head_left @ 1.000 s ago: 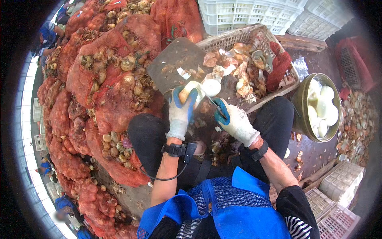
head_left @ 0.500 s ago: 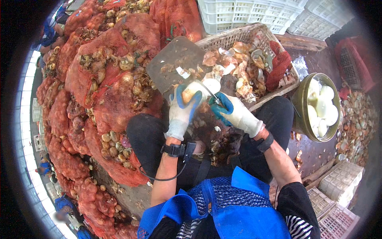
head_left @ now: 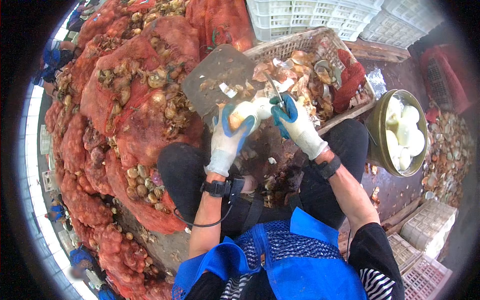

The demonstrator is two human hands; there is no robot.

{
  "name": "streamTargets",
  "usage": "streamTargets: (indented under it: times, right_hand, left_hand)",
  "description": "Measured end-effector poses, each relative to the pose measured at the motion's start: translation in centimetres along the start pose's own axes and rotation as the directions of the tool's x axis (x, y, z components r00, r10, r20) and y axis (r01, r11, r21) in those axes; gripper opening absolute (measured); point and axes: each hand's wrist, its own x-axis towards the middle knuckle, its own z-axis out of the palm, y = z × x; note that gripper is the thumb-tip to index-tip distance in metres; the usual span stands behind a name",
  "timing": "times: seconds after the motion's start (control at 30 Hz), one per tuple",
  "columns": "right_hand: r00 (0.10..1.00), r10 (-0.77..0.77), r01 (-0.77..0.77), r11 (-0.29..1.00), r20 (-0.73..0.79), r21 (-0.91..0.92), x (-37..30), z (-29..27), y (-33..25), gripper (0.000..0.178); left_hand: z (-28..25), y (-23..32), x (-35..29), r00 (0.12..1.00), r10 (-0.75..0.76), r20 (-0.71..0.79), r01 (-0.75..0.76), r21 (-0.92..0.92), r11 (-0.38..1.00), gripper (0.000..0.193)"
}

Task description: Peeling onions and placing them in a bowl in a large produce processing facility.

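My left hand (head_left: 225, 136), in a white glove with blue-coated fingers, is closed around a partly peeled onion (head_left: 244, 111); its exposed side is white and some brownish skin shows near the thumb. My right hand (head_left: 296, 122), gloved the same way, grips a small knife (head_left: 272, 86) whose blade points up and away from me. Between the two hands, a white rounded piece (head_left: 262, 108) touches my right fingers; whether it is a loosened layer or part of the onion I cannot tell. Beyond the hands lies a dark board (head_left: 220, 70) with skin scraps on it.
A crate (head_left: 345, 114) full of onion skins stands ahead, a red net draped in it. Peeled onions fill a bucket (head_left: 375, 125) at my right. Red mesh sacks (head_left: 130, 65) of onions are heaped on the left. White crates (head_left: 310, 17) stand at the back.
My right hand has turned, swinging the knife blade from against the onion to pointing up and away. The white piece now sits against my right fingers. My left hand keeps its hold.
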Motion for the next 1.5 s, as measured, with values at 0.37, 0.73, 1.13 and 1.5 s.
streamTargets:
  times: [0.37,0.73,1.13,1.5]
  right_hand:
    - [0.969,0.029,-0.058,0.993,0.247,0.107,2.5,2.6,2.7,0.031]
    - [0.955,-0.056,-0.013,0.973,0.290,0.231,1.0,2.4,2.4,0.042]
    - [0.924,-0.049,-0.124,0.900,0.379,0.419,1.9,1.4,3.7,0.046]
    - [0.905,-0.126,-0.229,0.663,0.407,0.713,3.3,1.6,2.5,0.063]
  left_hand:
    - [-1.8,-0.6,-1.3,0.975,0.191,0.115,-0.187,-0.044,0.981,0.079]
    - [-2.3,-1.6,-1.3,0.950,0.304,0.070,-0.303,-0.034,0.952,0.101]
    - [-4.3,1.6,-1.9,0.920,0.391,-0.015,-0.386,0.132,0.913,0.102]
    - [-3.2,4.4,-1.1,0.856,0.452,-0.252,-0.505,-0.211,0.837,0.099]
